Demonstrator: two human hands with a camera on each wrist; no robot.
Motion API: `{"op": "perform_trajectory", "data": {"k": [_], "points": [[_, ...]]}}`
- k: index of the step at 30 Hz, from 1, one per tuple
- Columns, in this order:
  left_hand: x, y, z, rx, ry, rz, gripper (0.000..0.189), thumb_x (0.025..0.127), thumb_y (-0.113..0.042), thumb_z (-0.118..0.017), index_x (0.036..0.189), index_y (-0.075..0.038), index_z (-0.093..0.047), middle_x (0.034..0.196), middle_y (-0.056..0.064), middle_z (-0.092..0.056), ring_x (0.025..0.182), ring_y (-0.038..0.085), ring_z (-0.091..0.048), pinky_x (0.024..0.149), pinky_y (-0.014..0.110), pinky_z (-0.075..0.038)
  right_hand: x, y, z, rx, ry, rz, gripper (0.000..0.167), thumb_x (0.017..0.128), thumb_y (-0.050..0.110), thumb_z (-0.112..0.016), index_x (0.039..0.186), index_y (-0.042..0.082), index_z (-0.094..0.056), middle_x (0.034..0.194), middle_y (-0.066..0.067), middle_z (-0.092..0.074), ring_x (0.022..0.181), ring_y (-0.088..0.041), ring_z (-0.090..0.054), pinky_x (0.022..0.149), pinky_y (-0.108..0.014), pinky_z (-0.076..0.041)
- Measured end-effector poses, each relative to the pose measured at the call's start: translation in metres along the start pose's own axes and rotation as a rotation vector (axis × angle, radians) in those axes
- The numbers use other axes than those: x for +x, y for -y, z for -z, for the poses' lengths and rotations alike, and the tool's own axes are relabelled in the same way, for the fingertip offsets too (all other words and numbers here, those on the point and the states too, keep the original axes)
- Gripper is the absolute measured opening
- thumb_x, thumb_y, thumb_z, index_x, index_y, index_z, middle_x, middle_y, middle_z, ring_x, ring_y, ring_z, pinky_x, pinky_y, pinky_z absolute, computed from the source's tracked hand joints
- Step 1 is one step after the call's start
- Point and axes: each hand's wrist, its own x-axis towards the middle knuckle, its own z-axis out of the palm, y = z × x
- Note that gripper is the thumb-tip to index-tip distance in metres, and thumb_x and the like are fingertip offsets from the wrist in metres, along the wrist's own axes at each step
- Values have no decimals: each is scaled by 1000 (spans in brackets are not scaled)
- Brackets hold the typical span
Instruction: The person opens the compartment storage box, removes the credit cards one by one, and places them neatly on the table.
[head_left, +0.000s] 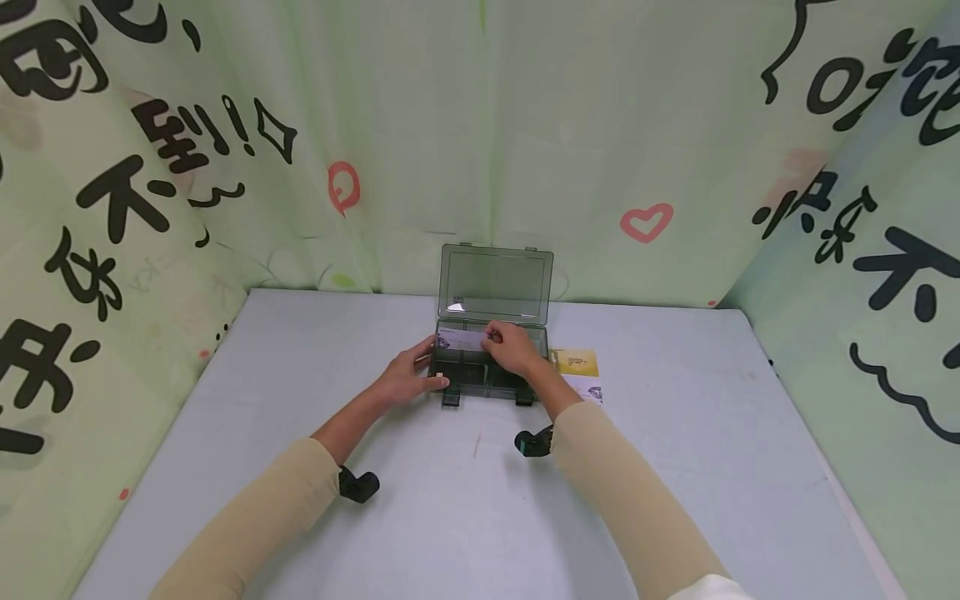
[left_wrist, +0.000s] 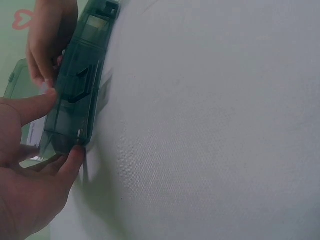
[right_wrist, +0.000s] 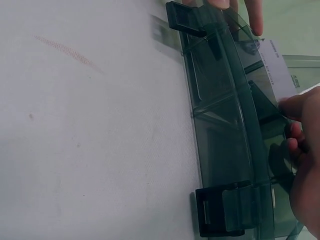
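A dark translucent plastic compartment box lies at the back middle of the table with its lid raised. My left hand grips the box's left end, with a finger at the near corner in the left wrist view. Over the back compartments, my right hand pinches the right end of a white printed card. The same card appears in the right wrist view, tilted above the dividers beside the right thumb. The far fingertips of the right hand are partly hidden.
Right of the box lie a yellow card and a white card, partly behind the right forearm. Two dark latches hang off the box's front. A printed curtain surrounds the white table.
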Motion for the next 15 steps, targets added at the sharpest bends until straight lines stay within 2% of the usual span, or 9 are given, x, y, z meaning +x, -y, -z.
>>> {"op": "perform_trajectory", "data": {"k": [9, 15], "points": [[0, 0, 0, -9, -3, -4, 87, 85, -16, -73, 155, -23, -22, 159, 9, -30, 145, 28, -33, 117, 47, -30, -1, -4, -1, 94, -52, 6, 15, 100, 19, -52, 103, 8, -61, 92, -8, -59, 84, -20, -51, 74, -31, -43], [0, 0, 0, -13, 2, -7, 88, 86, -17, -73, 156, -24, -21, 159, 8, -30, 145, 28, -32, 117, 48, -31, -5, -6, 4, 177, -62, 20, 16, 101, 19, -50, 107, 6, -59, 104, -12, -62, 96, -25, -59, 83, -40, -49]]}}
